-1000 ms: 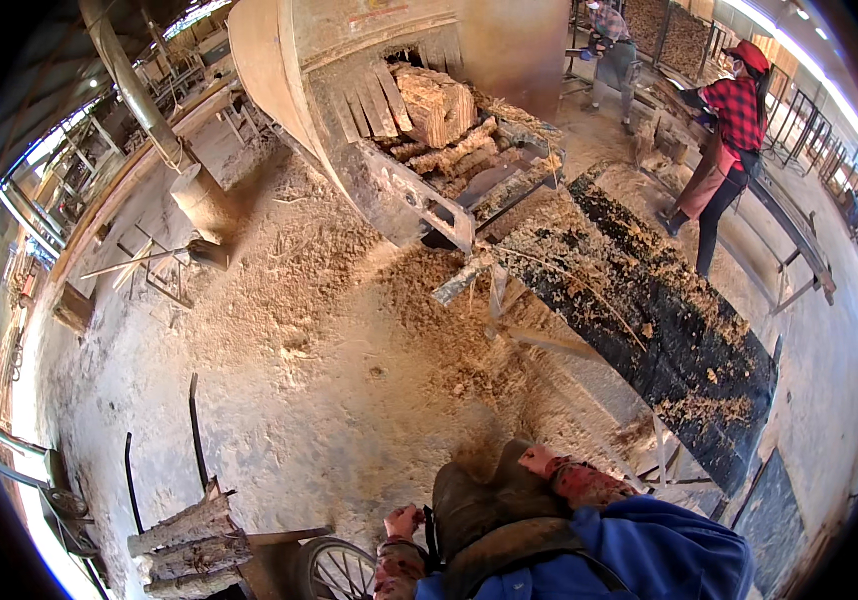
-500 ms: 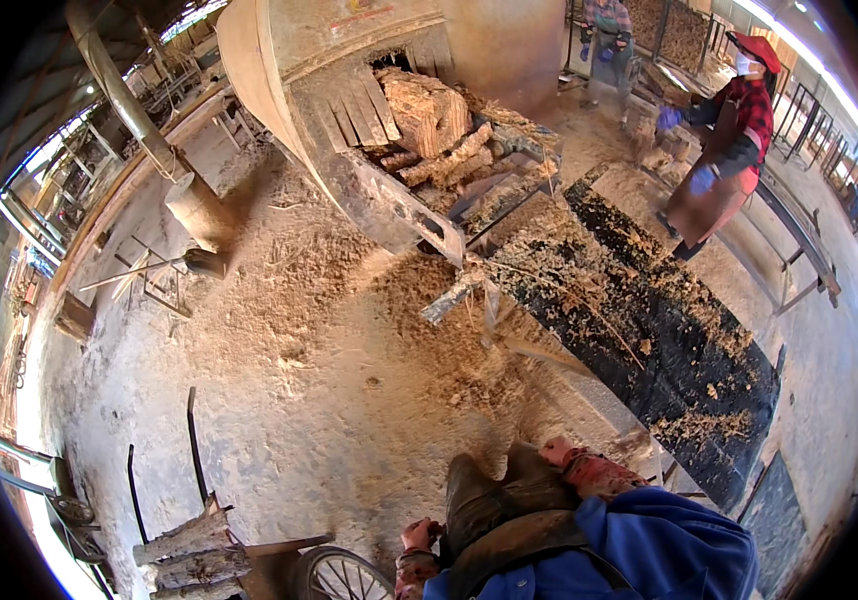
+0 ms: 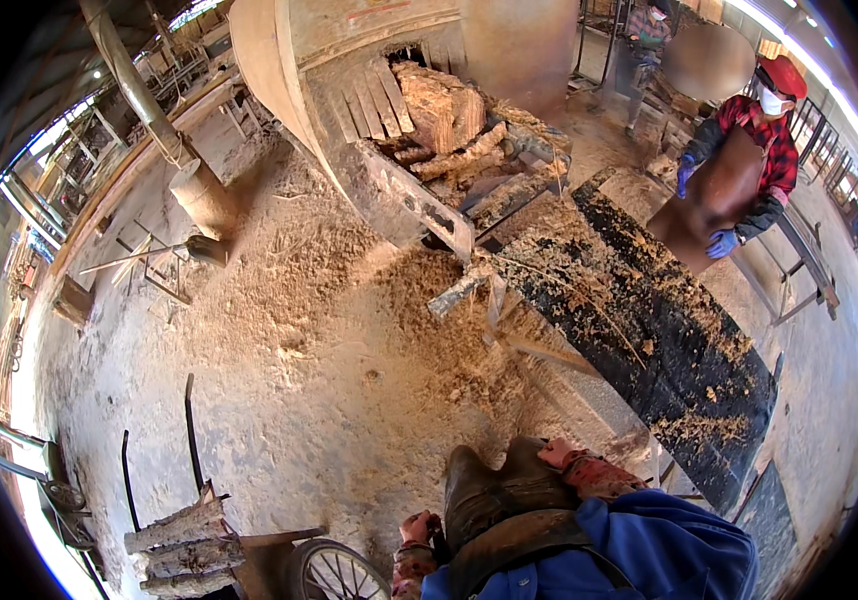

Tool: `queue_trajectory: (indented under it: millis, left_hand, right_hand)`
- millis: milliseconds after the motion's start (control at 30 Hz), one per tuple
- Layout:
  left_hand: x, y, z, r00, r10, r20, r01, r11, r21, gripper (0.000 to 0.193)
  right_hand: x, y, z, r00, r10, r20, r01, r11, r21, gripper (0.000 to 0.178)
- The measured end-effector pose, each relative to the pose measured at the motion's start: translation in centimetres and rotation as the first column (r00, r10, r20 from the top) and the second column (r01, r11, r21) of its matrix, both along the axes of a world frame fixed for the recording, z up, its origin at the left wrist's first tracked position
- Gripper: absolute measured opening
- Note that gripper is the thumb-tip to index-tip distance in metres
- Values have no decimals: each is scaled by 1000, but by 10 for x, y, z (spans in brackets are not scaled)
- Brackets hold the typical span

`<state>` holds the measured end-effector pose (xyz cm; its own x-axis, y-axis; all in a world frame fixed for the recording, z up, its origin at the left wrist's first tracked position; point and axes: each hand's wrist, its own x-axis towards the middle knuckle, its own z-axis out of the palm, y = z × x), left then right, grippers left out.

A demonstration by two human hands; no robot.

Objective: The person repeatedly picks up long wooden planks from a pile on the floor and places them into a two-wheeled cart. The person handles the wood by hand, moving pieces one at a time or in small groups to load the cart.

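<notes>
My left hand (image 3: 419,528) hangs beside my dark apron (image 3: 494,500), its fingers curled closed; a dark patch lies against it, and I cannot make out whether it holds anything. Close to my right thigh is my right hand (image 3: 555,453), also curled, with the inside of its fingers hidden. Nearest to my left hand is a spoked cart wheel (image 3: 339,572), beside a stack of bark-covered wood slabs (image 3: 189,540). To the right of my right hand runs a black conveyor belt (image 3: 689,390) strewn with wood chips.
Ahead stands a large machine (image 3: 349,50) with split logs (image 3: 434,110) in its mouth. Sawdust (image 3: 299,290) covers the floor before it. A co-worker (image 3: 749,150) in a red cap and blue gloves stands beyond the belt. A wooden post (image 3: 204,198) stands at left.
The co-worker's arms have come lower, with gloved hands apart in front of the apron. The view has shifted slightly. My own hands stay by my sides.
</notes>
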<state>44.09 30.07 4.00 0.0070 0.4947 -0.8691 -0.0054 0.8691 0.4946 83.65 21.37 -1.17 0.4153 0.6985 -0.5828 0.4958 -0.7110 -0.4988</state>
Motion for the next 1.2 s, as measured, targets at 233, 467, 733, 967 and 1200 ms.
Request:
queue_trajectory:
  millis: [233, 467, 733, 967, 1200]
  left_hand:
    - [-14, 0, 3, 999, -35, -16, 34, 999, -24, 23]
    - [-32, -6, -8, 1000, -10, 0, 10, 1000, -5, 21]
    - [-39, -16, -14, 999, 32, 30, -31, 998, -46, 20]
    - [-34, -18, -8, 1000, 8, 0, -8, 999, -36, 20]
    - [-32, -17, -16, 989, -120, -86, 119, 993, -16, 22]
  right_hand:
    - [-21, -17, -25, 999, -32, -7, 32, 999, 5, 26]
    - [-36, -15, -7, 994, -62, -94, 56, 997, -59, 25]
    - [-40, -7, 4, 990, -21, -138, 14, 999, -50, 25]
    - [-39, 0, 4, 988, -11, -151, 1, 998, -64, 27]
    - [-40, -8, -4, 997, 8, -71, -5, 999, 39, 30]
